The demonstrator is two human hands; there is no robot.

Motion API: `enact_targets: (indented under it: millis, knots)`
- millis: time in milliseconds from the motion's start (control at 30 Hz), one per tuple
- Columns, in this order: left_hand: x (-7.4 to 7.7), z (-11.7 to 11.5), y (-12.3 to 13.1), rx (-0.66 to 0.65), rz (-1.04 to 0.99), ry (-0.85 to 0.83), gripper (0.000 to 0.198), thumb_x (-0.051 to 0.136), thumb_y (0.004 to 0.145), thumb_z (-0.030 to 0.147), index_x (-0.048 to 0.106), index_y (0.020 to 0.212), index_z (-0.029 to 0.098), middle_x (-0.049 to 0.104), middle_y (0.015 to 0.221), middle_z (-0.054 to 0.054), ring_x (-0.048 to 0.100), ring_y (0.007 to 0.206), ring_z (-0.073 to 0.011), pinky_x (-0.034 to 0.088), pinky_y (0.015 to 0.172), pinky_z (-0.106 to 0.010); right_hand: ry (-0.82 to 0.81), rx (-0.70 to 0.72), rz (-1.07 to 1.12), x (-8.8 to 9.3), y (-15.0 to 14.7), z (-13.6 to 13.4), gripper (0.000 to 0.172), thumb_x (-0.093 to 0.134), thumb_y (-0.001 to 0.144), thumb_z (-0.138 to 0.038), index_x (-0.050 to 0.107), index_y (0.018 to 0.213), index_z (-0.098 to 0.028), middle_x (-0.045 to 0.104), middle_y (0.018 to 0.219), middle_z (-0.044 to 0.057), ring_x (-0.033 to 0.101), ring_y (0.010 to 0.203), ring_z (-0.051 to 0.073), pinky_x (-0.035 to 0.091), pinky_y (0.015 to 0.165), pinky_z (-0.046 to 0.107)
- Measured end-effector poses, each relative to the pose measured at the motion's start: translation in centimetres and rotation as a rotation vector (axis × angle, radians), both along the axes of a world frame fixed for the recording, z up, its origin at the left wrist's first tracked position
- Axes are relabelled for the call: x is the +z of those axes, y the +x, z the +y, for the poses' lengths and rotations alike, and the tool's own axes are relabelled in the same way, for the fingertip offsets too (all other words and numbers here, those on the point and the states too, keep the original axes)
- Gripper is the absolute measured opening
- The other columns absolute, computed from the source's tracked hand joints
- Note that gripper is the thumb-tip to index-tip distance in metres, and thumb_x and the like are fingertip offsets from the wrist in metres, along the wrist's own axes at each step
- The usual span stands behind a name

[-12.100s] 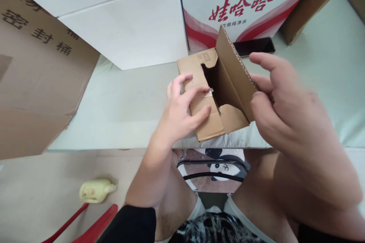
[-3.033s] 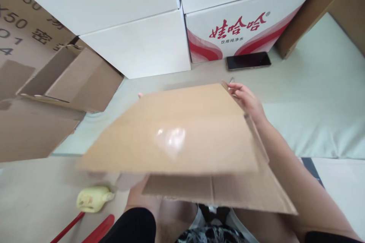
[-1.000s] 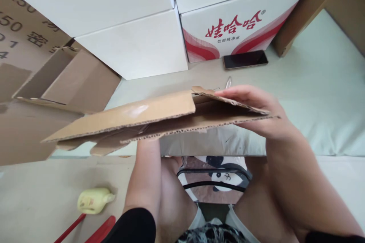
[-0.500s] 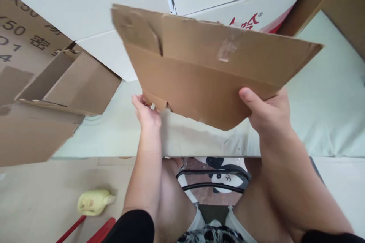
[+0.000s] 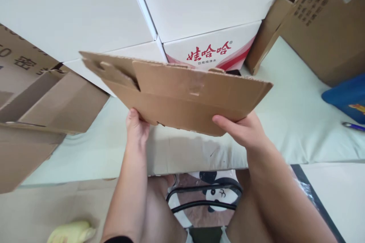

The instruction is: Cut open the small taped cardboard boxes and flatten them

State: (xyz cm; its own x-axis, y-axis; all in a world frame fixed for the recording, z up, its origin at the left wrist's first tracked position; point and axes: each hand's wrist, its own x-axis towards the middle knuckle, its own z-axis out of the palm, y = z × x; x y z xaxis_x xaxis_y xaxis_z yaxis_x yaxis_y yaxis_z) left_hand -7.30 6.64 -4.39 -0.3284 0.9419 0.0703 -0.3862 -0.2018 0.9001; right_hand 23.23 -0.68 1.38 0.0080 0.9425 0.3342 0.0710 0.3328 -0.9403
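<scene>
I hold a flattened brown cardboard box (image 5: 176, 93) up in front of me with both hands. My left hand (image 5: 137, 123) grips its lower left edge, fingers hidden behind the board. My right hand (image 5: 242, 131) grips the lower right edge, thumb lying across the front face. The board has a slot near its upper left and a scrap of clear tape in the middle. It hangs above the pale green table (image 5: 296, 121).
Large white cartons (image 5: 85, 11) and one with red characters (image 5: 211, 51) stand behind. An open brown box (image 5: 54, 102) lies at left, more brown boxes (image 5: 319, 34) at right. A blue object (image 5: 346, 95) and a pen (image 5: 353, 126) lie far right. A yellow bottle (image 5: 71, 232) is on the floor.
The small box seen first has gone from my hands; a large flattened one has replaced it. Within the last second I raised it from flat to upright, then lowered it slightly.
</scene>
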Motion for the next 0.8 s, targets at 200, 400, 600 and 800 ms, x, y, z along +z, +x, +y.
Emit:
enact_targets:
  millis: [200,400,600,800]
  knots:
    - [0.2,0.7,1.2,0.001,-0.091,-0.060,0.074,0.079,0.065,0.079,0.070,0.116,0.026,0.064,0.145,-0.007,0.051,0.144,-0.0291,0.058,0.102,-0.034,-0.182,0.121,-0.190,-2.6,1.2,1.3,0.026,0.070,0.084,-0.045,0.073,0.077,-0.021,0.076,0.077,0.003,0.070,0.071,0.020,0.056,0.063,0.032]
    - [0.0,0.7,2.4,0.035,-0.158,-0.079,0.048,0.078,0.078,0.066,0.070,0.104,0.027,0.069,0.127,-0.005,0.067,0.106,-0.0208,0.057,0.074,-0.027,-0.052,0.007,-0.140,-3.5,2.1,1.0,0.025,0.072,0.084,-0.044,0.074,0.072,-0.021,0.074,0.071,0.002,0.070,0.069,0.021,0.057,0.064,0.032]
    - [0.1,-0.1,3.0,0.096,-0.198,-0.180,0.030,0.076,0.075,0.049,0.070,0.094,0.026,0.072,0.109,-0.003,0.067,0.084,-0.0168,0.052,0.064,-0.025,0.159,-0.470,0.080,-2.8,4.1,1.3,0.025,0.072,0.086,-0.046,0.075,0.091,-0.022,0.078,0.091,0.007,0.074,0.091,0.025,0.060,0.087,0.041]
    - [0.5,-0.6,4.3,0.031,-0.191,-0.208,0.033,0.077,0.065,0.045,0.072,0.090,0.023,0.073,0.095,-0.001,0.070,0.076,-0.0178,0.055,0.058,-0.028,0.359,-1.106,0.260,-1.3,6.7,2.0,0.039,0.071,0.087,-0.056,0.073,0.097,-0.019,0.075,0.099,0.011,0.075,0.097,0.029,0.065,0.090,0.052]
